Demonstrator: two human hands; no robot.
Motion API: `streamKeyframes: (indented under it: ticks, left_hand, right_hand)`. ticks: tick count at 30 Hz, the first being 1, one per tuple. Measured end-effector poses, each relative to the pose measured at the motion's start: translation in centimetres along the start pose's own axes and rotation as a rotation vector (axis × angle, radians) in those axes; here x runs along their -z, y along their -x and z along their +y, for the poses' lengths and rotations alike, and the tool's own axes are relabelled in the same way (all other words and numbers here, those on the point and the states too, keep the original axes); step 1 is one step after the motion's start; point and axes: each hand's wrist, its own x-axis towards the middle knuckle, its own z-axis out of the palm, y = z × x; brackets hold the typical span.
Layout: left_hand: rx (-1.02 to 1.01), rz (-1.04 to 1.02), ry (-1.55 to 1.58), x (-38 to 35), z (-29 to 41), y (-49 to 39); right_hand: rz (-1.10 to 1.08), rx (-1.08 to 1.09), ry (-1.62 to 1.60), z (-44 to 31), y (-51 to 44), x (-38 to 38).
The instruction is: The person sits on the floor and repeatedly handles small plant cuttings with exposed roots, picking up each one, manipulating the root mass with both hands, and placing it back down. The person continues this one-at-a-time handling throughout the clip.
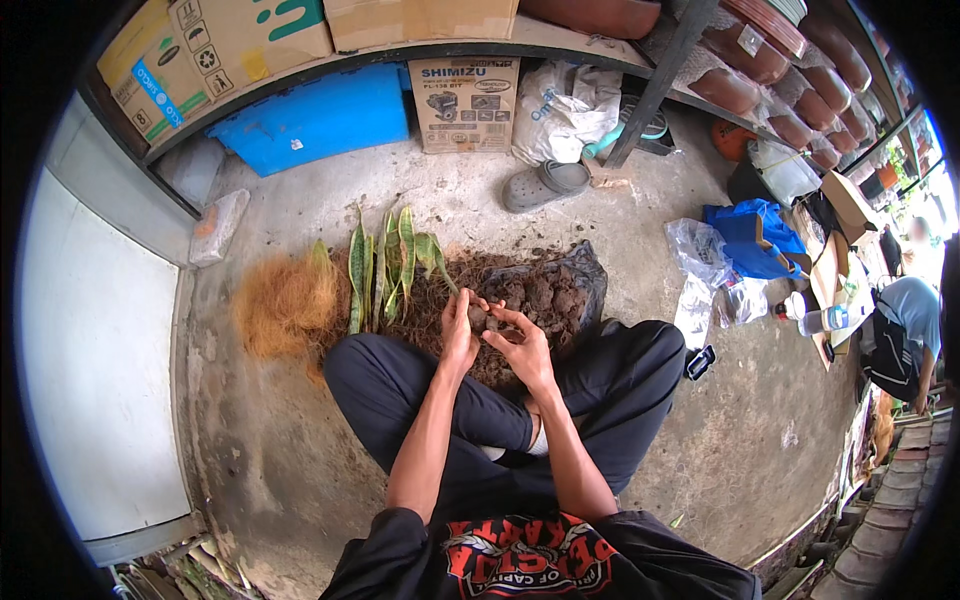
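My left hand (459, 330) is closed on the base of a snake plant (433, 257), whose leaves lean up and to the left. A small clump of soil (478, 318) shows at the plant's base, between my two hands. My right hand (523, 346) touches the clump's right side with bent fingers; whether it grips any of it I cannot tell. Several more snake plants (358, 277) lie in a row to the left, beside a heap of orange-brown coconut fibre (285, 304). Dark lumpy soil (544, 296) and roots lie past my hands, partly on a black plastic sheet (589, 270).
A grey clog (546, 185) stands on the concrete floor beyond the soil. Blue bag (754, 232), clear plastic bags (697, 247) and bottles (814, 321) lie at right. A blue bin (315, 124) and a carton (465, 105) are under the shelf. Another person (907, 322) bends at far right.
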Motion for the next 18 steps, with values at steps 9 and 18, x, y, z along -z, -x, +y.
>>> streamKeyframes:
  ticks: [9,18]
  left_hand:
    - [-0.201,-0.105,-0.025,-6.0,3.6,2.5]
    - [-0.476,0.054,0.158,-12.1,5.6,4.7]
  right_hand:
    - [0.023,-0.037,-0.271,-4.3,1.2,3.3]
    - [-0.092,0.021,-0.317,-9.7,3.1,5.6]
